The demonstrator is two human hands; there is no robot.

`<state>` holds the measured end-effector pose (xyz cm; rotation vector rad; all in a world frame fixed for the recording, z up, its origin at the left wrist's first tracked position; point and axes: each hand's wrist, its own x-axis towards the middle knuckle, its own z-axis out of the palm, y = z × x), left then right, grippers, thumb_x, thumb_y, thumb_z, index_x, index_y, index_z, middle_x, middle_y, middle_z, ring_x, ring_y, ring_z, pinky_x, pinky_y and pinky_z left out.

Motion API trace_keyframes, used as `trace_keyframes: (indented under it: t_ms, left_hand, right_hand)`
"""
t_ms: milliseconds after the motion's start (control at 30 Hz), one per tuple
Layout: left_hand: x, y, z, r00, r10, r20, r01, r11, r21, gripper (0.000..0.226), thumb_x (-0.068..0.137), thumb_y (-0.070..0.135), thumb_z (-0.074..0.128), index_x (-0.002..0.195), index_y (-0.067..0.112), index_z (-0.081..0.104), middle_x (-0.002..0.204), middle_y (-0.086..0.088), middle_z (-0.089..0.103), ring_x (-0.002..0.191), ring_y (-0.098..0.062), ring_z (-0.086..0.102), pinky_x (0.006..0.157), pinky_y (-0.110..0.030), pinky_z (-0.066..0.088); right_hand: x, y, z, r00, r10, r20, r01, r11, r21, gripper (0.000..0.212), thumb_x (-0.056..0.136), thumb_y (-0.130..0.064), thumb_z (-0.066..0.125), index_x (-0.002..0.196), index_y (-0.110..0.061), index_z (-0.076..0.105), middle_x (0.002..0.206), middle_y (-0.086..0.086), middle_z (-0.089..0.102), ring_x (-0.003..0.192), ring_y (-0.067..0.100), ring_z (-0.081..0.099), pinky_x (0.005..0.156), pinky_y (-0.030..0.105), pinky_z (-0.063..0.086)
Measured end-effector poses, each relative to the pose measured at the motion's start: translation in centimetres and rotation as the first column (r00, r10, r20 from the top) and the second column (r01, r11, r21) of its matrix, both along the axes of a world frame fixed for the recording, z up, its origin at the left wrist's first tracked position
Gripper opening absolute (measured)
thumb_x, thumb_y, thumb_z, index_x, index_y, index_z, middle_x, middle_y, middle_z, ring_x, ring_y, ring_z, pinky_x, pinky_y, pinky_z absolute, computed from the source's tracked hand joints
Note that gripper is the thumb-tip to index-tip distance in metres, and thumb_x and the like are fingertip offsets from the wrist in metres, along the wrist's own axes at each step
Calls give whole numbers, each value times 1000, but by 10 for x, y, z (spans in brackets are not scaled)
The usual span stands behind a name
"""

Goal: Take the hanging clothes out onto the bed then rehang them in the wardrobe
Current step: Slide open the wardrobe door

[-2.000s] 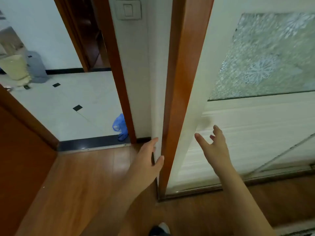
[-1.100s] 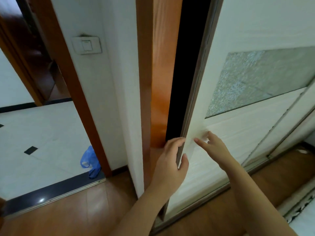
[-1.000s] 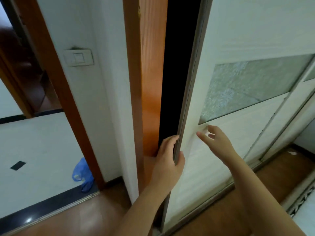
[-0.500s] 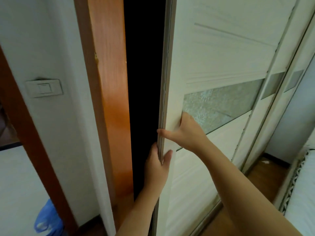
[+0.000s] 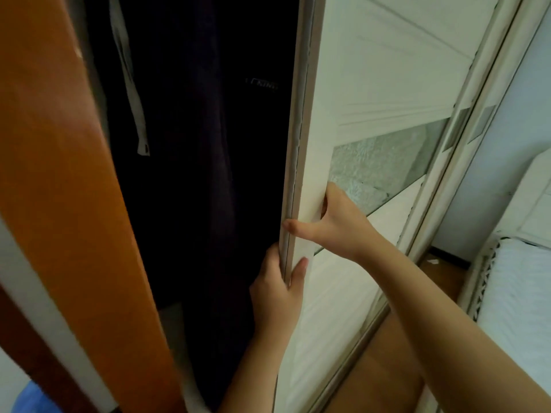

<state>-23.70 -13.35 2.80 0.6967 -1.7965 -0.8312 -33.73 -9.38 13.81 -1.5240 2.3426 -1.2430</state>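
Both hands grip the leading edge of the cream sliding wardrobe door (image 5: 325, 120). The left hand (image 5: 275, 296) is wrapped round the edge from below: its thumb lies on the door's front face and its fingers curl behind the edge, hidden from view. The right hand (image 5: 337, 225) clamps the same edge just above the left, thumb pointing across the edge strip toward the opening, fingers pressed on the front face beside the frosted patterned glass panel (image 5: 378, 162).

The wardrobe stands partly open. In the gap between the door and the orange-brown wooden side panel (image 5: 59, 174) hang dark clothes (image 5: 208, 144); the interior is very dim, and the number and kind of garments cannot be told. A pale zipper strip (image 5: 131, 84) hangs at the left of the opening, and faint lettering on the dark cloth is illegible. Hangers and rail are cut off above.

At the right edge, part of a white bed (image 5: 518, 287) shows, beside wooden floor (image 5: 387, 362). A blue object (image 5: 29, 400) at the lower left corner is cut off and unidentifiable.
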Motion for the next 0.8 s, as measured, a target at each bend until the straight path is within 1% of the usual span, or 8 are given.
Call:
trace_keyframes:
  t_ms: [100, 200, 267, 333, 400, 533, 633, 800]
  left_hand:
    - [-27, -1, 1, 1000, -16, 1, 16, 1000, -11, 91, 69, 81, 24, 126, 15, 50, 111, -2, 67, 98, -18, 65, 77, -19, 46]
    - [-62, -4, -1, 1000, -10, 10, 11, 999, -40, 88, 73, 77, 26, 126, 12, 51, 113, -6, 67, 101, -22, 65, 80, -20, 47]
    - [-87, -6, -1, 1000, -13, 9, 13, 999, -52, 86, 75, 75, 27, 125, 9, 52, 113, -9, 67, 102, -23, 65, 81, -22, 48]
    - [-114, -8, -2, 1000, 2, 13, 0, 995, -98, 80, 79, 70, 29, 119, 7, 56, 106, -10, 70, 94, -23, 68, 76, -13, 45]
    - [-139, -9, -1, 1000, 8, 17, -6, 993, -115, 74, 82, 67, 30, 114, 7, 59, 99, -8, 71, 87, -21, 70, 71, -8, 41]
    - [-191, -12, 2, 999, -1, 35, 5, 993, -114, 72, 82, 68, 29, 110, 8, 60, 93, -7, 72, 80, -20, 71, 67, -14, 45]
    - [-229, -14, 4, 999, 14, 49, -7, 990, -138, 71, 82, 68, 30, 108, 9, 61, 91, -6, 72, 77, -19, 71, 66, -13, 44]
    - [-289, -18, 5, 997, -41, 60, 45, 997, -65, 88, 70, 80, 23, 115, 12, 57, 103, -6, 70, 90, -21, 68, 71, -21, 48]
  right_hand:
    - [-26, 2, 0, 1000, -8, 18, 8, 1000, -16, 84, 45, -66, 63, 113, -20, 47, 109, 0, 57, 96, 16, 57, 81, 38, 52]
    - [-57, 3, -1, 999, -14, 29, 15, 999, -36, 80, 47, -65, 65, 111, -21, 47, 107, -1, 58, 95, 15, 58, 79, 37, 52]
    - [-80, 4, 0, 999, -14, 46, 16, 999, -48, 75, 50, -61, 67, 110, -20, 47, 102, -4, 57, 87, 10, 56, 71, 30, 49]
    - [-103, 5, 1, 998, -12, 64, 16, 998, -61, 68, 56, -52, 71, 109, -17, 48, 93, -8, 54, 78, 4, 52, 64, 22, 41]
    - [-127, 6, 2, 997, -16, 73, 21, 998, -66, 67, 56, -50, 70, 109, -16, 48, 90, -10, 53, 75, 3, 51, 63, 20, 38]
    - [-174, 5, 3, 997, -32, 75, 36, 998, -57, 73, 49, -59, 66, 106, -17, 48, 96, 1, 57, 77, 10, 52, 64, 26, 44]
    - [-213, 6, 2, 994, -72, 79, 76, 996, -45, 72, 50, -60, 66, 104, -16, 48, 100, 7, 59, 87, 22, 58, 72, 41, 52]
    - [-274, 4, 1, 991, -104, 88, 108, 993, -48, 71, 50, -60, 67, 103, -16, 48, 101, 10, 58, 90, 28, 58, 76, 48, 53]
